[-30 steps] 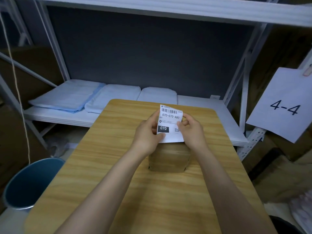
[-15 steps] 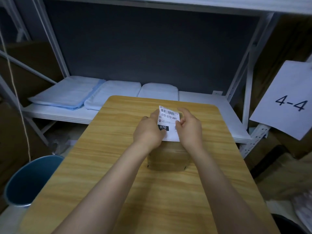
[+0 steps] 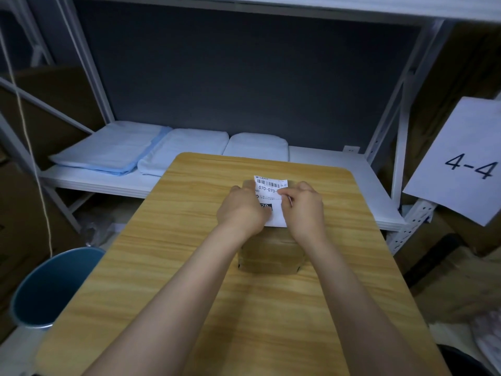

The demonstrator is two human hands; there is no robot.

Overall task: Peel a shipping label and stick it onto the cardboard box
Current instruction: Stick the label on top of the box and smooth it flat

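Observation:
A white shipping label (image 3: 271, 189) with a barcode and "070-070" print lies flat over the top of a small brown cardboard box (image 3: 271, 256) in the middle of the wooden table (image 3: 173, 267). My left hand (image 3: 241, 213) grips the label's left edge near the black "070" block. My right hand (image 3: 305, 207) pinches its right edge, with a thin strip curling by the fingers. Both hands hide the label's lower half and most of the box top.
A blue bin (image 3: 51, 286) stands on the floor left of the table. Behind the table a white shelf (image 3: 339, 172) carries folded pale-blue cloths (image 3: 113, 153). A paper sign (image 3: 469, 164) reading 4-4 hangs at right. Cardboard lies on the floor at right.
The label was held upright above the box; both hands have brought it down and forward, and it now lies nearly flat on the box top.

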